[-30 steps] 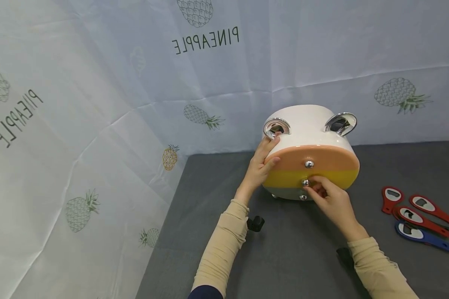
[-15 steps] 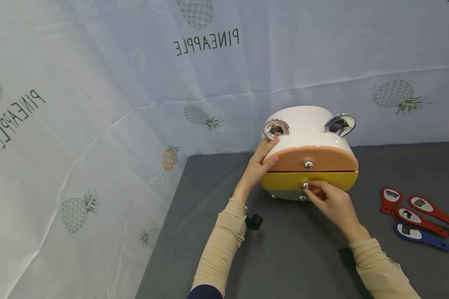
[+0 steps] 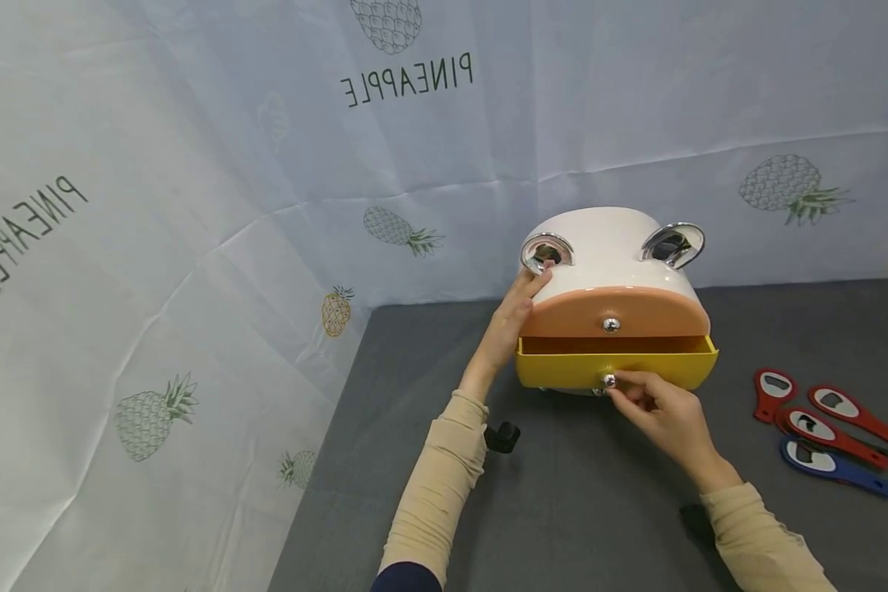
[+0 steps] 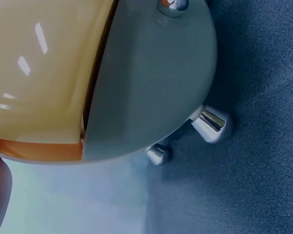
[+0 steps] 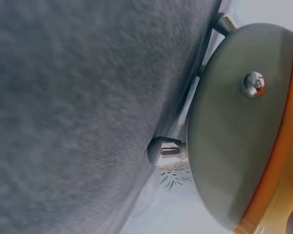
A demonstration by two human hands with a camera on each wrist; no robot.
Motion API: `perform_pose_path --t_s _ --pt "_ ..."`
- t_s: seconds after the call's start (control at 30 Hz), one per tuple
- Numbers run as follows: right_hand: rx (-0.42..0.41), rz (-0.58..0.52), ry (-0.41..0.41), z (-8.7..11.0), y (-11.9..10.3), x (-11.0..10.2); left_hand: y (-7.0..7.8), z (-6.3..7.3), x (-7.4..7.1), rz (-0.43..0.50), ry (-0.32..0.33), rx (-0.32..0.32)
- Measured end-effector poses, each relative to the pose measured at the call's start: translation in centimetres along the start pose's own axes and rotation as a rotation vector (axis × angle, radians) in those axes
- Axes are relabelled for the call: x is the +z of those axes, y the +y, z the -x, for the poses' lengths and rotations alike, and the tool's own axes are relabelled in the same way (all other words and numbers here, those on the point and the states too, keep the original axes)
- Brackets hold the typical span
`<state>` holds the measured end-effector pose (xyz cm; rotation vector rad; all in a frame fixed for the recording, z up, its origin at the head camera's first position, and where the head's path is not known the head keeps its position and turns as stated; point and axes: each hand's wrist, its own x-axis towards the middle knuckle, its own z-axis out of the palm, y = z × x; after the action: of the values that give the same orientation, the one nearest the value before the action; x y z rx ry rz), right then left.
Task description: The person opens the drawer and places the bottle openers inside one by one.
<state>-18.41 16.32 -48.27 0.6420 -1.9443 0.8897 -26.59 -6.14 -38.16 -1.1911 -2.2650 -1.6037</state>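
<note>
A small rounded white cabinet (image 3: 607,238) with chrome ring-shaped ears stands near the back of the table. Its orange top drawer (image 3: 570,314) is closed, while the yellow middle drawer (image 3: 562,372) is partly pulled out; the part of its inside that shows holds nothing visible. My right hand (image 3: 662,411) pinches the yellow drawer's round silver knob (image 3: 609,381). My left hand (image 3: 505,329) rests against the cabinet's left side, fingers up by the left ear. Both wrist views show the grey-green bottom drawer (image 4: 151,83) closed, with its own knob (image 5: 254,84) and silver feet (image 5: 168,152).
Several bottle openers lie to the right on the dark grey tablecloth (image 3: 577,510): red ones (image 3: 858,417) and a blue one (image 3: 836,466). A white curtain (image 3: 266,107) printed with pineapples hangs behind and to the left.
The yellow drawer has slid out toward me, from closed to partly open, with my right hand pulling on its knob. My left hand stays at the cabinet's side, its thumb shifted slightly.
</note>
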Motion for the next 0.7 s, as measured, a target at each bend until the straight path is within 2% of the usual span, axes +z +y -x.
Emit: perform_pose_path --t_s 0.17,0.43,0.57,0.7 --pt "-0.037 -0.010 0.044 0.4 -0.6 -0.2 0.0 0.0 -0.1 0.009 -0.002 -0.032" --pt "-0.011 -0.032 0.080 1.1 -2.0 -0.4 -0.4 -0.1 -0.1 0.079 -0.008 0.000" --pt "-0.015 -0.048 0.066 1.6 -2.2 -0.7 -0.4 -0.2 -0.2 0.097 -0.007 0.019" --pt "-0.032 -0.079 0.039 3.2 -1.4 -0.7 -0.5 -0.1 -0.1 0.092 -0.015 0.041"
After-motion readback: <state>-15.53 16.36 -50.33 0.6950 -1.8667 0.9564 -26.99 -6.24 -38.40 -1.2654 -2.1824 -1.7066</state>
